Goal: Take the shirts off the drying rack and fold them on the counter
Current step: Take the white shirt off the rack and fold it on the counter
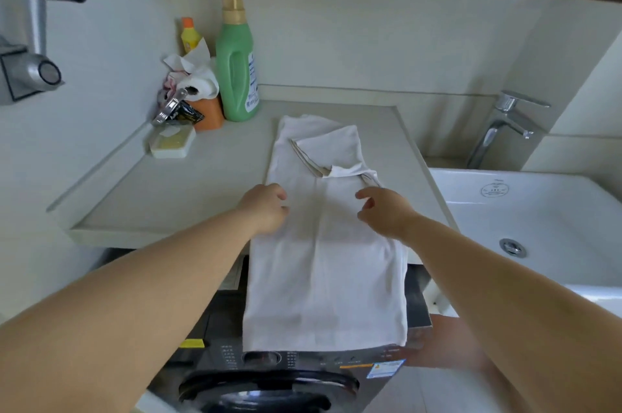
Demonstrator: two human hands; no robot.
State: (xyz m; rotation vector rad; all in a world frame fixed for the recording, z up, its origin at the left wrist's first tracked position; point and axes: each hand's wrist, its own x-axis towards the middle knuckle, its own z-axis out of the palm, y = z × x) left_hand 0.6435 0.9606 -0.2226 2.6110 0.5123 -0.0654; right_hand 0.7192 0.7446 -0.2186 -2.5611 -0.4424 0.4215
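Note:
A white shirt [323, 244] lies lengthwise on the pale counter [175, 190], folded into a long strip with a sleeve turned in over its far part. Its near end hangs over the counter's front edge, in front of the washing machine. My left hand [266, 207] rests on the shirt's left edge with fingers loosely curled. My right hand [383, 210] hovers over the shirt's right side, fingers relaxed and holding nothing. No drying rack is in view.
At the counter's back left stand a green detergent bottle [237, 59], a small yellow bottle [190, 35], a paper roll [198, 82] and a soap dish [173, 141]. A white sink [538, 210] with a faucet [505, 126] lies right. A dark washing machine [276, 379] sits below. Shelves hang above.

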